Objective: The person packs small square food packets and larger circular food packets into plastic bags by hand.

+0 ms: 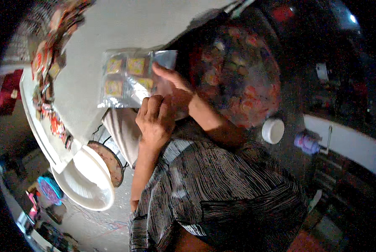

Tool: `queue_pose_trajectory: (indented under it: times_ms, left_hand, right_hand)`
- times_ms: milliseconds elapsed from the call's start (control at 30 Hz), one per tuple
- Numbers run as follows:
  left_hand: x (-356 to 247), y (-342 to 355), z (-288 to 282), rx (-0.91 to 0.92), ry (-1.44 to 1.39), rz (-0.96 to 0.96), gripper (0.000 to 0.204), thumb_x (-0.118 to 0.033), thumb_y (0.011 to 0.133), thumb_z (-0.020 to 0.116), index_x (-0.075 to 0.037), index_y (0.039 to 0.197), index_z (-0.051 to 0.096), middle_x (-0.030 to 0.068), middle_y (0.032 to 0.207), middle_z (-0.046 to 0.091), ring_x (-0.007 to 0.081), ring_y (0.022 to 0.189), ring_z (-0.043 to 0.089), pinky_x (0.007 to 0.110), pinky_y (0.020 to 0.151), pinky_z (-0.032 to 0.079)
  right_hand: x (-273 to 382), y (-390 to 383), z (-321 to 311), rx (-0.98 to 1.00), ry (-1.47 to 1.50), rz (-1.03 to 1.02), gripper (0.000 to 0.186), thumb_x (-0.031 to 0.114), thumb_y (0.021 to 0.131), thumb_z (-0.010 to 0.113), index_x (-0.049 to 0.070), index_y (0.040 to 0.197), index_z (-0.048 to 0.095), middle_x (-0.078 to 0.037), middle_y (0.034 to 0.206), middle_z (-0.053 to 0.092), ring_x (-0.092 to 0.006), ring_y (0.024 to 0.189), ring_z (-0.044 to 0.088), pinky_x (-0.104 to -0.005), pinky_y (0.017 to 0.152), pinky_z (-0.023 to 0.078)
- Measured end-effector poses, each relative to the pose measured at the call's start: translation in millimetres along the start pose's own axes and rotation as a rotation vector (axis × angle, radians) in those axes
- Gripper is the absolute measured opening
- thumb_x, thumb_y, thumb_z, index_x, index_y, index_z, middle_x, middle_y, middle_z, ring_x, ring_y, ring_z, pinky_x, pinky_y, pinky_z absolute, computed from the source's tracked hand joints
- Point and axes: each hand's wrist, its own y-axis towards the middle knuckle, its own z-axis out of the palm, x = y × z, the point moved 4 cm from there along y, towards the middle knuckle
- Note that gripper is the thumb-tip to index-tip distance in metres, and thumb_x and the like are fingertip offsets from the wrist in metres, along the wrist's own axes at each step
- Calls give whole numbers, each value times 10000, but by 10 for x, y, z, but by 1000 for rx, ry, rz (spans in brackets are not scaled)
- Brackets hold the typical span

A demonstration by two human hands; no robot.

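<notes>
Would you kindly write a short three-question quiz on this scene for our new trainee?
1. True or false: nothing shows through the clear bag.
2. Which hand appears higher in the picture: A, left; B, right?
3. Fill the blank: in the picture, the round white object appears to the ____ of the bag.

Key: 1. False; yellow pieces show inside. 2. B, the right hand. 3. right.

One clear bag (124, 78), four yellow squares (136, 65), one white basin (87, 194)
</notes>
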Motion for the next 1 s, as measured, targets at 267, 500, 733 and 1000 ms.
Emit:
queue_pose_trajectory:
  times_ms: [267,500,733,1000]
  left_hand:
    - [-136,-9,73,113,-31,48,396,-61,641,688,-23,1031,635,115,937,573,286,750,556,382,612,483]
    - [-325,103,99,98,-148,114,361,-132,730,732,-20,1056,627,121,930,586,288,738,571,376,620,488]
    - [-213,42,94,117,-116,36,347,-80,726,710,-8,1056,633,124,900,582,283,722,558,382,603,476]
    - [-204,35,146,158,-146,40,333,-60,729,718,8,1045,637,142,923,598,302,738,569,387,615,478]
  right_hand:
    - [-48,-102,-271,-33,-52,-116,392,396,961,532,63,1157,600,-72,1038,658,-196,920,623,-362,805,507]
    - [88,-408,-513,53,154,-244,417,401,977,494,56,1193,582,-93,1086,650,-202,975,614,-375,858,506]
    - [482,-959,-1025,-205,82,-266,446,450,982,460,77,1168,618,-95,1031,684,-284,829,671,-470,797,541]
    - [1430,-1802,-1269,-212,116,-722,474,373,979,464,-9,1256,497,-198,1149,616,-386,1004,611,-511,910,483]
